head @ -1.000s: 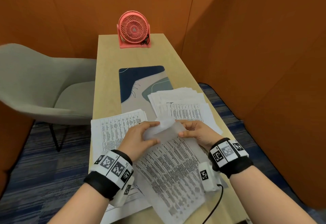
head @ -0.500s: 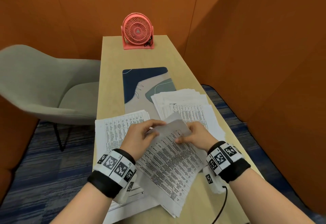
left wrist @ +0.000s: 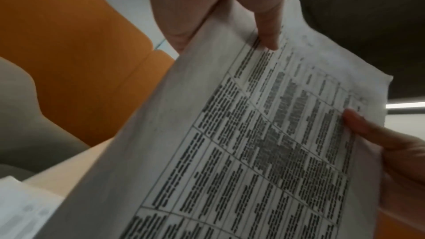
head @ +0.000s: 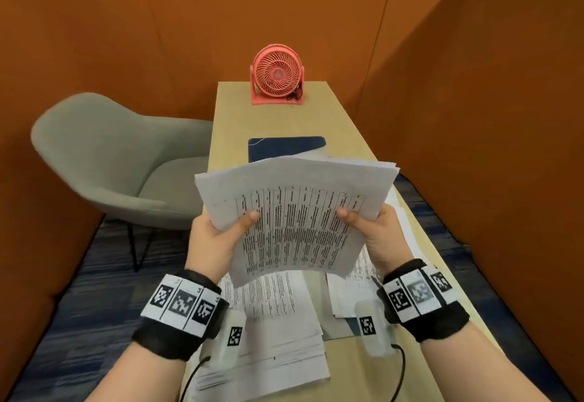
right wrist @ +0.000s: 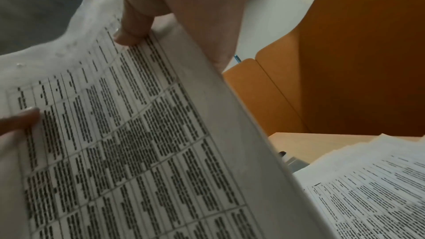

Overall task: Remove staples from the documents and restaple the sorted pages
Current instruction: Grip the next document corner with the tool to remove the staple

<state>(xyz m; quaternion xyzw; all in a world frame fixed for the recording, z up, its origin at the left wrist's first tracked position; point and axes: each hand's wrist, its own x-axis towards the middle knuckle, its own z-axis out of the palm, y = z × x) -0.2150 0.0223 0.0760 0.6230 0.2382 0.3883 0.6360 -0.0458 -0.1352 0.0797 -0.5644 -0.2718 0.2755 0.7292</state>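
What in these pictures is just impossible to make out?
- Printed words on the held stack of pages: blurred in all three views.
- Any staple in that stack: none can be made out; too small.
- Fingers of the left hand and right hand: behind the stack in the head view; only thumbs show.
- Desk mat: mostly covered by the stack.

On the bench (head: 341, 123): fan (head: 277, 74) at 12 o'clock, mat (head: 284, 147) before it, paper piles (head: 278, 332) at 6 o'clock; chair (head: 104, 161) at 9 o'clock.
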